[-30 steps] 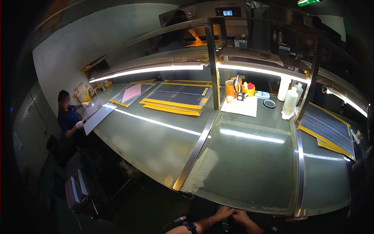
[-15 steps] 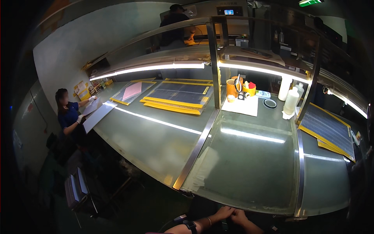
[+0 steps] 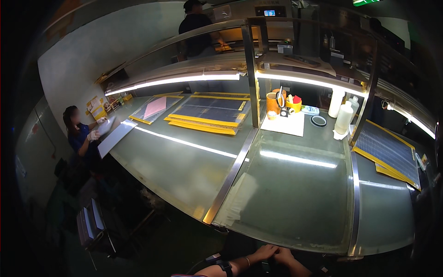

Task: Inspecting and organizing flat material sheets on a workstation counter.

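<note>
My two hands lie together low in the view, just below the near edge of the glass-topped workbench (image 3: 295, 194). My left hand (image 3: 262, 253) comes in from the lower left with a dark wristband behind it and touches my right hand (image 3: 285, 255). Neither holds anything, and the fingers look closed. The nearest thing on the bench is a pale sheet (image 3: 240, 198) lying by the metal divider strip (image 3: 230, 175).
Yellow-framed mesh panels (image 3: 207, 113) lie at the back left and another panel (image 3: 385, 150) at the right. An orange cup with scissors (image 3: 273, 102), white bottles (image 3: 344, 117) and a tape ring (image 3: 318, 121) stand mid-back. A gloved co-worker (image 3: 80, 134) sits far left; another person (image 3: 196, 27) stands behind the shelf.
My hands have stayed together in the same place. The person behind the shelf has come into fuller view. The seated co-worker keeps handling a sheet at the far left.
</note>
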Motion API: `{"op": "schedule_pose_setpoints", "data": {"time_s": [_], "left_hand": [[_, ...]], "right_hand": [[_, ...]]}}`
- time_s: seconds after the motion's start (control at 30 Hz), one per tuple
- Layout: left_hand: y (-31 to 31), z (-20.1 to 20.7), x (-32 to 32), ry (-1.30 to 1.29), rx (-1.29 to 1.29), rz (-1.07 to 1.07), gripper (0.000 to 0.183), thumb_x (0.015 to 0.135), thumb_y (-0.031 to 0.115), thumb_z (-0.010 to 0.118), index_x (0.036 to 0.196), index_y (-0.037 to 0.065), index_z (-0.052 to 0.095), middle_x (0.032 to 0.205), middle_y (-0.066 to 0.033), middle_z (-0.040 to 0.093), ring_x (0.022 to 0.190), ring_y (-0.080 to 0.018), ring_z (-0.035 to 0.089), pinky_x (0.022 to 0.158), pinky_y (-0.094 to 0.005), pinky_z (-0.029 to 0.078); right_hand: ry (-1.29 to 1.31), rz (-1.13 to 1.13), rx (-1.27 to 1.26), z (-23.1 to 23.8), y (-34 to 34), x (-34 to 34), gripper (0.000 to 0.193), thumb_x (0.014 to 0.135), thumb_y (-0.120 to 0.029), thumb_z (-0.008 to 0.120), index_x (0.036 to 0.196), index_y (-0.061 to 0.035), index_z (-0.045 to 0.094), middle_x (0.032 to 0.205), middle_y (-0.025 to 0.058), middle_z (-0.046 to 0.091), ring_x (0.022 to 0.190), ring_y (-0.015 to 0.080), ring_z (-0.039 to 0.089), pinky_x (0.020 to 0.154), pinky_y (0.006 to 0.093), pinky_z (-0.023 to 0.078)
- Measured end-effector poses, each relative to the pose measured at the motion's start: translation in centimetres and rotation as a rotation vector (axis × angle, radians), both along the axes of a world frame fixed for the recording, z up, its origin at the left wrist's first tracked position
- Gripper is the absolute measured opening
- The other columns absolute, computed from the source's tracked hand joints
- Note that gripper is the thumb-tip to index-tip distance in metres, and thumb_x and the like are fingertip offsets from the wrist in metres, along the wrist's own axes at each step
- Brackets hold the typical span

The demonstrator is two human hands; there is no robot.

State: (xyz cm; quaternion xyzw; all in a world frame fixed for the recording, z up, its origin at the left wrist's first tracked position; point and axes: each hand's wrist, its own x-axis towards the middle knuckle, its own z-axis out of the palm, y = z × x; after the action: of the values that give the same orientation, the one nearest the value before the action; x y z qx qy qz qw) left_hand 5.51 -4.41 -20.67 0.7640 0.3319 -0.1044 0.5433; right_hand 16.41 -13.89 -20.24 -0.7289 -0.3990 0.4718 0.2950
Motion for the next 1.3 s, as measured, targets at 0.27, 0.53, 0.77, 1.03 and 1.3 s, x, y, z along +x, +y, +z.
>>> {"op": "schedule_pose_setpoints", "data": {"time_s": [0.27, 0.53, 0.77, 1.03, 1.3], "left_hand": [[-0.6, -2.0, 0.1, -0.163, 0.086, 0.049, 0.054, 0.087, 0.050, 0.033, 0.112, 0.008, 0.056, 0.108, -0.0191, 0.058, 0.103, -0.0379, 0.052, 0.086, -0.0408, 0.041], [0.0, -5.8, 0.1, -0.359, 0.179, 0.213, 0.046, 0.085, 0.043, 0.044, 0.108, 0.004, 0.056, 0.101, -0.0227, 0.059, 0.098, -0.0397, 0.054, 0.081, -0.0418, 0.044], [0.1, -5.4, 0.3, -0.320, 0.131, 0.142, 0.047, 0.085, 0.043, 0.043, 0.105, 0.004, 0.058, 0.100, -0.0215, 0.060, 0.097, -0.0393, 0.055, 0.082, -0.0415, 0.044], [0.5, -7.8, 0.0, -0.176, 0.104, 0.119, 0.053, 0.086, 0.045, 0.034, 0.110, 0.002, 0.055, 0.110, -0.0253, 0.055, 0.103, -0.0407, 0.051, 0.087, -0.0428, 0.041], [-0.1, -4.0, 0.4, -0.123, 0.044, 0.108, 0.053, 0.086, 0.045, 0.034, 0.105, 0.002, 0.058, 0.107, -0.0221, 0.057, 0.101, -0.0384, 0.053, 0.085, -0.0417, 0.042]], "right_hand": [[-0.235, -0.038, 0.228, -5.5, -0.3, 1.1, 0.037, 0.066, -0.014, 0.064, 0.102, -0.0038, 0.060, 0.092, 0.0125, 0.064, 0.089, 0.0210, 0.061, 0.079, 0.0326, 0.046], [-0.354, -0.069, 0.049, -1.9, -0.3, 0.5, 0.048, 0.066, -0.018, 0.063, 0.112, -0.0064, 0.054, 0.099, 0.0184, 0.062, 0.097, 0.0304, 0.058, 0.085, 0.0377, 0.044], [-0.139, -0.017, 0.031, -5.5, -0.4, 1.4, 0.035, 0.072, -0.016, 0.064, 0.104, -0.0026, 0.059, 0.095, 0.0151, 0.064, 0.092, 0.0247, 0.061, 0.081, 0.0345, 0.045], [0.314, 0.085, 0.201, -6.8, -0.4, 0.6, 0.026, 0.078, -0.014, 0.064, 0.099, 0.0011, 0.060, 0.095, 0.0080, 0.064, 0.088, 0.0136, 0.059, 0.079, 0.0289, 0.045], [0.244, 0.120, 0.173, -4.9, 0.0, 0.9, 0.032, 0.076, -0.019, 0.065, 0.100, 0.0028, 0.061, 0.094, 0.0087, 0.065, 0.089, 0.0142, 0.059, 0.080, 0.0296, 0.045]]}}
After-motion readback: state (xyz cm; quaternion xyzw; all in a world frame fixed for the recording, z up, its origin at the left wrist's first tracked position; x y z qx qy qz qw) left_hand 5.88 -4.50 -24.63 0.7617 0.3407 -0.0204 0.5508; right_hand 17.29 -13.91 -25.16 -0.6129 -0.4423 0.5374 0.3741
